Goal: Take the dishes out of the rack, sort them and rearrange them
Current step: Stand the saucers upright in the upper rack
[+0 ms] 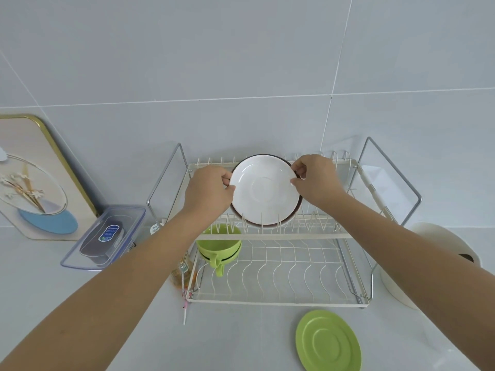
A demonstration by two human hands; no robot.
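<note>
2 hands lifting 2 plates off the top of the rack

The big white wire dish rack (270, 263) on the grey tabletop (241, 344) has 2 shelves; its thin wires could catch a rim. Left hand (207, 192) and right hand (316, 180) pinch the round white plate (263, 188) and the brown-rimmed plate (299, 203) behind it; 1 may slip. Also 1 flat green saucer (328, 342) and 2 green cups (219, 243).

Mostly white and lime green here

White saucer (263, 192) with brown rim, cream wire rack (276, 277), green cups (219, 246), green saucer (328, 341) near right.
</note>
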